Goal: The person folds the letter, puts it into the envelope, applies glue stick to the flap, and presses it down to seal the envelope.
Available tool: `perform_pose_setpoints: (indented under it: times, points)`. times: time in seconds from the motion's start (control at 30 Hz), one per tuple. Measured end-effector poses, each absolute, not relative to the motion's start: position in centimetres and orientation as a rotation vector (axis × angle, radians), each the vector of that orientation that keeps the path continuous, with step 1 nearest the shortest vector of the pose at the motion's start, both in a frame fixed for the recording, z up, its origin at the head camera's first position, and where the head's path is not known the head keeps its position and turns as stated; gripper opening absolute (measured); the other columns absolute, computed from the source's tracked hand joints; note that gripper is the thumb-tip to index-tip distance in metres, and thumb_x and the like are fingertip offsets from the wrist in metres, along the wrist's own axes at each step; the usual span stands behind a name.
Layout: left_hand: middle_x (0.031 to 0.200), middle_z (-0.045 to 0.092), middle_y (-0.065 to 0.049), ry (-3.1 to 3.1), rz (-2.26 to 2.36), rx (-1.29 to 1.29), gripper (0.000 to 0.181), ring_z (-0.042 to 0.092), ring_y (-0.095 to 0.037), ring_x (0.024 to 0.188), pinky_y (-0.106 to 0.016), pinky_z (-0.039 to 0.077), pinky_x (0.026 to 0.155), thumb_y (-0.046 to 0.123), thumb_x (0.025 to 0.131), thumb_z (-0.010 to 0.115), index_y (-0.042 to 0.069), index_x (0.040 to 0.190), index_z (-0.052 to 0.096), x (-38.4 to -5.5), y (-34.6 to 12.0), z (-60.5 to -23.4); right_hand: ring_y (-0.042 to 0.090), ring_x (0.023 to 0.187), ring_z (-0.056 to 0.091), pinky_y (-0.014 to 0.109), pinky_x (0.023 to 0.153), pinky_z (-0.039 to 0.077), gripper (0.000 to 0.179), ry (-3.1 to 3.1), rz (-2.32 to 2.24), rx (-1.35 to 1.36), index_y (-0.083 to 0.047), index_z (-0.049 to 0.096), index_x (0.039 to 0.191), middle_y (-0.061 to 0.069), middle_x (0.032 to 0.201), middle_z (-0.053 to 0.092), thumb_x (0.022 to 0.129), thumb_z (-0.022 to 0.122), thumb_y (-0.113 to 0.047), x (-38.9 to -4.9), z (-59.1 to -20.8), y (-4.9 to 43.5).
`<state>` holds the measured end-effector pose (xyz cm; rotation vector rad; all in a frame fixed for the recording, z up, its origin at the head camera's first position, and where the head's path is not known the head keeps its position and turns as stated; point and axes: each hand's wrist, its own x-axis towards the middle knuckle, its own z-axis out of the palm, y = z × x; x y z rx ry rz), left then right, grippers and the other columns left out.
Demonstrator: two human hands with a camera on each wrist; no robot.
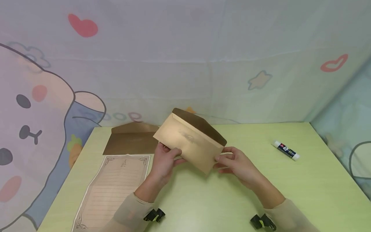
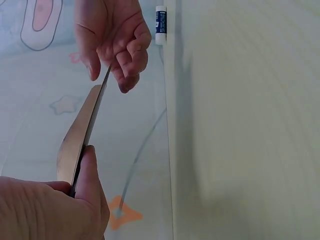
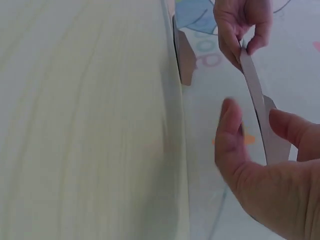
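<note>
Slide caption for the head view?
Left hand holds an envelope, flap open, above the table; right hand at its edge.

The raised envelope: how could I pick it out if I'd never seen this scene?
In the head view, find the yellow-green table. Over its middle, the person's left hand grips a slanted envelope. It has a light tan front and dark brown flap, whereas the other envelope, lying back left, shows a dark body and paler flap.
</note>
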<state>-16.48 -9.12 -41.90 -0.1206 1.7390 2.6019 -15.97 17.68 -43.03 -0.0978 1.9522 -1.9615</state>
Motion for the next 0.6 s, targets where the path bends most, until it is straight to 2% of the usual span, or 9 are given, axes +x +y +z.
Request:
perform_pose_setpoints:
  times: [0.17,0.3,0.4,0.6]
  points:
    - [0.112,0.063,-0.015,1.723,2.565,-0.109,0.055,0.073,-0.026,0.093,-0.038,0.064,0.071,-0.018,0.086,0.055,0.002,0.136,0.043,-16.2,-9.1,-41.9,0.022,0.091,0.074,0.038,0.084,0.063,0.031,1.851,-2.012,-0.141,0.007,0.049,0.127,0.010,0.102,0.074,0.105,0.065,-0.007,-16.0,-43.7,17.2]
    - [0.114,0.062,-0.015,1.718,2.560,-0.080,0.054,0.072,-0.026,0.096,-0.041,0.065,0.076,-0.016,0.089,0.057,0.003,0.139,0.047,-16.2,-9.4,-41.9,0.021,0.086,0.073,0.039,0.083,0.063,0.022,1.890,-2.020,-0.136,0.006,0.051,0.120,0.010,0.099,0.073,0.105,0.063,-0.003,-16.0,-43.4,17.4]
    - [0.116,0.060,-0.015,1.728,2.593,-0.125,0.051,0.071,-0.024,0.093,-0.041,0.065,0.076,-0.013,0.092,0.059,0.001,0.139,0.044,-16.4,-9.9,-41.7,0.020,0.085,0.071,0.037,0.083,0.063,0.024,1.935,-1.994,-0.121,0.006,0.050,0.122,0.009,0.099,0.073,0.105,0.063,-0.003,-16.3,-43.0,18.1]
    - [0.118,0.056,-0.016,1.930,2.523,-0.289,0.056,0.070,-0.018,0.081,-0.028,0.062,0.066,-0.008,0.093,0.063,-0.001,0.144,0.041,-16.8,-11.4,-41.0,0.019,0.084,0.067,0.035,0.080,0.062,0.036,2.072,-1.880,-0.100,0.008,0.048,0.132,0.008,0.101,0.069,0.105,0.065,-0.008,-16.9,-42.1,20.1]
